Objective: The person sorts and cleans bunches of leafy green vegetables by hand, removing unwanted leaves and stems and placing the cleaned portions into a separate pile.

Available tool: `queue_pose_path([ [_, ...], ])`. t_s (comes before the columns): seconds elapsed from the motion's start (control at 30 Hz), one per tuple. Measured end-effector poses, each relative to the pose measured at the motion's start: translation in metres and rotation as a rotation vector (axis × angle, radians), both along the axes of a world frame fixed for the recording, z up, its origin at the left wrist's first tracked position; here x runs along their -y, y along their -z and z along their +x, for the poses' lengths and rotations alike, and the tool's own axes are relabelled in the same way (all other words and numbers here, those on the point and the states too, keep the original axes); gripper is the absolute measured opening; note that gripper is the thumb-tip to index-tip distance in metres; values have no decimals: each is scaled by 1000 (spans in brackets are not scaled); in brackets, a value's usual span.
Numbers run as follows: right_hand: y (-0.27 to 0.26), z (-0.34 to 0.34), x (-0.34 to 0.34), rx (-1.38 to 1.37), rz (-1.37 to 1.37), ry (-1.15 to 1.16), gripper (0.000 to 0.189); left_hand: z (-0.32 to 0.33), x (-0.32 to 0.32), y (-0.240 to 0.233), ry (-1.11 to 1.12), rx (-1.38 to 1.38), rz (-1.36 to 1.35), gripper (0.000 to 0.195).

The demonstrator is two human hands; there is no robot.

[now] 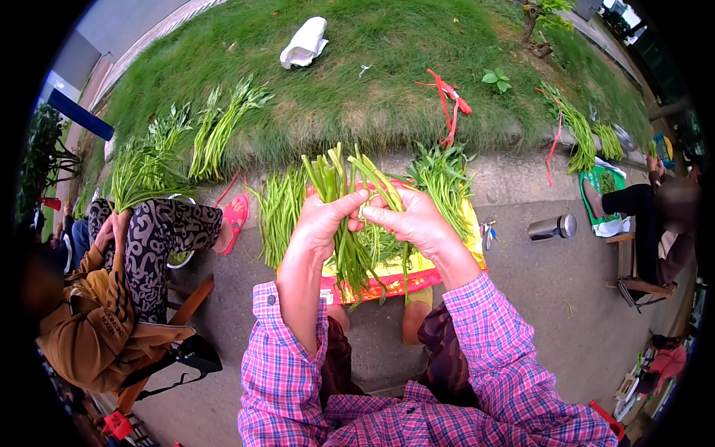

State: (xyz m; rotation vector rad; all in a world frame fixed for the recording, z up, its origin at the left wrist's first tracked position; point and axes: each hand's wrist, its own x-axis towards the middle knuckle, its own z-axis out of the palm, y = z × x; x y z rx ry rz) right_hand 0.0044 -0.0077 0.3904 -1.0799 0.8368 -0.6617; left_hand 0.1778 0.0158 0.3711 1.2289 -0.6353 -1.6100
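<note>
My left hand [329,220] is closed around a bundle of green leafy-vegetable stems [349,260], which hangs down with its thick ends upward. Close beside it, my right hand [405,215] grips a few separate stems [382,181], the fingertips of both hands nearly meeting. Beneath them lies a red and yellow plastic sack [416,271] with loose greens on it. A pile of long stems [281,215] rests left of my hands, and a leafy bunch [444,173] lies to the right.
At left sits a person [100,313] holding greens; another [662,240] sits at far right. A steel flask [552,227] and keys [487,234] lie on the pavement. Beyond the curb, the grass holds bundled greens [226,131], red ties [449,103] and a white bag [305,43].
</note>
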Motion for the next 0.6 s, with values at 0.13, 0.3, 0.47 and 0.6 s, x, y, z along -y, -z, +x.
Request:
queue_pose_path([
  [0.13,2,-2,2,-115,78,-19,29,4,4,-1,-108,-13,-15,16],
  [0.3,7,-1,1,-193,143,-78,30,21,5,7,-298,-64,-14,13],
  [0.47,12,1,-1,-162,137,-67,28,22,5,7,-362,-114,-12,12],
  [0.6,15,-1,-1,-238,117,-6,26,19,6,6,-375,-145,-7,14],
])
